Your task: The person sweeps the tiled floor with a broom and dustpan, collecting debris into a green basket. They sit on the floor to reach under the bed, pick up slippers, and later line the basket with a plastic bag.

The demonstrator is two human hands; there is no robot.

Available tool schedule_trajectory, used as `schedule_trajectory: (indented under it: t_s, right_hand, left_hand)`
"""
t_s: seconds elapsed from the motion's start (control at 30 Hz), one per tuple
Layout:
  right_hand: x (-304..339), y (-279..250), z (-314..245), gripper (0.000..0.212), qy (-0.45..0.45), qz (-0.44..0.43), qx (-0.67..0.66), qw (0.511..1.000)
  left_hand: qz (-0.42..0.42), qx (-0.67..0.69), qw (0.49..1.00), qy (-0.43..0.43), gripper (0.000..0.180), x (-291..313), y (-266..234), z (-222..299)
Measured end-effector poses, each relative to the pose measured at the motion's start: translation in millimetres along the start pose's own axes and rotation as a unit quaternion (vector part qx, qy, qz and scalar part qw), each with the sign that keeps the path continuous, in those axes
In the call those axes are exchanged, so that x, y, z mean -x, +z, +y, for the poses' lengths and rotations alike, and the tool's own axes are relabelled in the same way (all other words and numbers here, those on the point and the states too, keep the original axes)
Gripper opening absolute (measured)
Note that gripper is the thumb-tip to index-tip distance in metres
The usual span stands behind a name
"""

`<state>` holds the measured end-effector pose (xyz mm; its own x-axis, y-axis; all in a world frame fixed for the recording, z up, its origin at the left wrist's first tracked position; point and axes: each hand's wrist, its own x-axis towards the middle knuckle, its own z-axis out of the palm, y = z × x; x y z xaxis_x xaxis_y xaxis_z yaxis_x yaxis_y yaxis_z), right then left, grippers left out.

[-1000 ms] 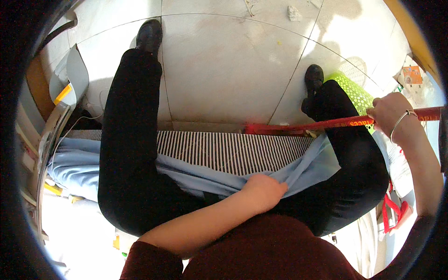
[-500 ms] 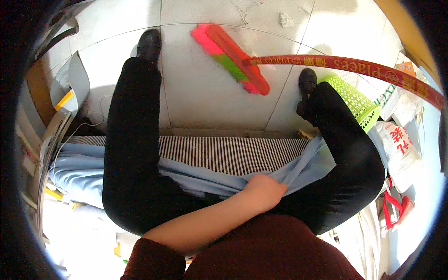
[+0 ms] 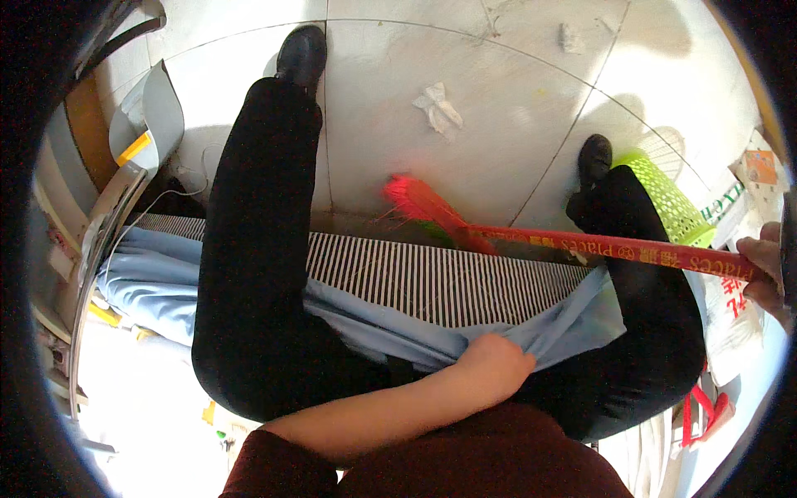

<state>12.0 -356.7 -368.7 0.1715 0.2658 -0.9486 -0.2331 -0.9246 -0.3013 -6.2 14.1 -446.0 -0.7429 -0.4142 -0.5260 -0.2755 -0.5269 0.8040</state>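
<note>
Head view: the right hand (image 3: pixel 762 274), partly cut off at the dark rim, has its fingers closed around the broom (image 3: pixel 581 241) handle, a hold that appears to give reach. The broom's bristled end is beside the striped panel (image 3: pixel 415 278); floor (image 3: pixel 398 70) contact cannot be determined. The left hand (image 3: pixel 496 369) grips bunched blue cloth (image 3: pixel 577 324), seemingly keeping it clear of the panel.
</note>
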Motion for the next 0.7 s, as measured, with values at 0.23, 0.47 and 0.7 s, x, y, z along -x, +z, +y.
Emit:
schedule_trajectory:
  t_s: [0.23, 0.47, 0.7]
  right_hand:
    - [-93.0, 45.1, -0.4, 0.021, -0.026, 0.028, 0.113, 0.993]
    - [-208.4, 65.7, -41.5, 0.019, -0.117, -0.041, 0.143, 0.982]
    - [-193.7, 91.6, 9.9, 0.021, -0.054, 0.029, 0.106, 0.993]
  left_hand:
    - [-0.078, 0.074, 0.994, -0.033, 0.018, -9.5, -13.1, -12.4]
    - [-0.079, 0.109, 0.99, -0.036, 0.019, -15.2, -17.0, -12.5]
    - [-0.082, 0.094, 0.992, -0.02, 0.019, -14.2, -14.2, -15.7]
